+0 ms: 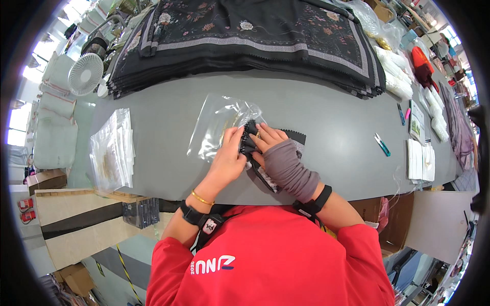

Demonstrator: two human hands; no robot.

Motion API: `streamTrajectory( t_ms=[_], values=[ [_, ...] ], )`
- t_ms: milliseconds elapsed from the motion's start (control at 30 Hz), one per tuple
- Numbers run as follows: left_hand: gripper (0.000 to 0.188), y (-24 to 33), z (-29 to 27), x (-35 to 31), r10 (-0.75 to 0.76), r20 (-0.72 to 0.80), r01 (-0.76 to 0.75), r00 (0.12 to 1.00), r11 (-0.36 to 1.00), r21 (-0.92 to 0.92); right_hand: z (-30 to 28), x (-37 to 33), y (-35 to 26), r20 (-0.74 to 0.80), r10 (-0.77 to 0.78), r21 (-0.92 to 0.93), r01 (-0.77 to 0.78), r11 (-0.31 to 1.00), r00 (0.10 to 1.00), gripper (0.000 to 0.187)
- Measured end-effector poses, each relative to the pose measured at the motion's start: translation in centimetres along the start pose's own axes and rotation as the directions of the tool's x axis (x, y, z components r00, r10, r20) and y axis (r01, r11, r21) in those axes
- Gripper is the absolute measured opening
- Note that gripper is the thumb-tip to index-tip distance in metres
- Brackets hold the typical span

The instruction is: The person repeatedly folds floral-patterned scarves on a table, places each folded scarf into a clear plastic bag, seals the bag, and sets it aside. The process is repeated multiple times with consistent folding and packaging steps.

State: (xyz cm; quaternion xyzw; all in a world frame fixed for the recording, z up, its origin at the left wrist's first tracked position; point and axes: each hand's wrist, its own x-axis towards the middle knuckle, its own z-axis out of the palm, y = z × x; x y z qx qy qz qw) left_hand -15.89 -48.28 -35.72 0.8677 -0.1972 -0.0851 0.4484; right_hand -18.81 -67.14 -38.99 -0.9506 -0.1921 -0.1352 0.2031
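Over the middle of the grey table (337, 122), a black floral scarf (296, 136) with a zigzag edge is bunched between my two hands. My left hand (228, 156) grips its left side, with fingers bent around the cloth. From the right, my right hand (269, 138), in a grey wrist cover, has its fingers pressed into the folds and holds the gathered cloth. One patterned part of the scarf hangs toward me below the hands. A clear plastic bag (205, 126) lies flat just beyond and left of my left hand, partly hidden under it.
A tall stack of black floral scarves (240, 64) spans the far side. Several clear bags (113, 148) are piled at left, near a white fan (86, 74). To the right lie thread snips (382, 145), a blue cutter (401, 115) and folded white pieces (421, 160).
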Motion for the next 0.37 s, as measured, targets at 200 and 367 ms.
streamTrajectory(
  t_ms=[200, 367],
  values=[
    [0.062, 2.5, 0.4, -0.5, 0.428, 0.222, -0.459, 0.876, 0.602, 0.653, 4.6, 3.1, -0.8, -0.03, -0.083, -0.305, 0.07, 0.95, 0.996, 0.065],
    [0.068, 1.0, -2.5, 1.2, 0.331, 0.211, -0.393, 0.92, 0.784, 0.48, 4.7, 1.3, 4.1, 0.066, -0.392, 0.227, 0.368, 0.902, 0.918, 0.086]
  ],
)
